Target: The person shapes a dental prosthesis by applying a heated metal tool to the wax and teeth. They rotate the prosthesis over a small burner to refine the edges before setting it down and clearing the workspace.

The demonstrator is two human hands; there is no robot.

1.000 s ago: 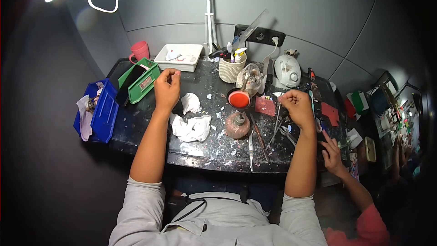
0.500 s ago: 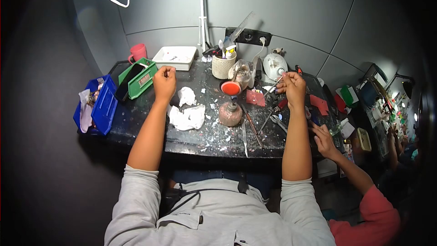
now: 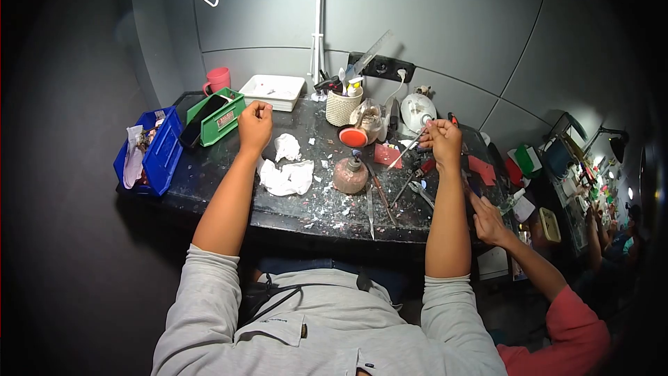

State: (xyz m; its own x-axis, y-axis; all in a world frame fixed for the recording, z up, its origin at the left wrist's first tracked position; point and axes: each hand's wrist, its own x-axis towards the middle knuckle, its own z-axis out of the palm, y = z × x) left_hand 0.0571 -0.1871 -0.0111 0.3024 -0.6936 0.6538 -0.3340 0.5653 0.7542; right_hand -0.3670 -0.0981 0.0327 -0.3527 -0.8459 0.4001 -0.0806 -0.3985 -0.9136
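My left hand (image 3: 255, 127) is closed in a loose fist above the bench, near the green bin (image 3: 217, 117). Whatever it may hold is hidden by the fingers. Pinched in the fingers of my right hand (image 3: 442, 143) is a thin metal tool (image 3: 407, 149), its tip slanting down and left toward a red sheet piece (image 3: 387, 155). Left of that tip stands a pinkish glass spirit burner (image 3: 350, 176). A round dish with a bright red surface (image 3: 353, 137) appears just behind the burner. Crumpled white tissue (image 3: 287, 177) lies below my left hand.
A blue bin (image 3: 161, 157) and white tray (image 3: 271, 90) stand on the left and back. Behind the burner is a tool holder (image 3: 343, 107). A knife (image 3: 371, 212) and pliers (image 3: 422, 193) lie in front. Another person's hand (image 3: 489, 221) rests at right.
The tool in my right hand now reaches further down and left, its tip closer to the burner. My left hand stays closed. The view has shifted slightly.
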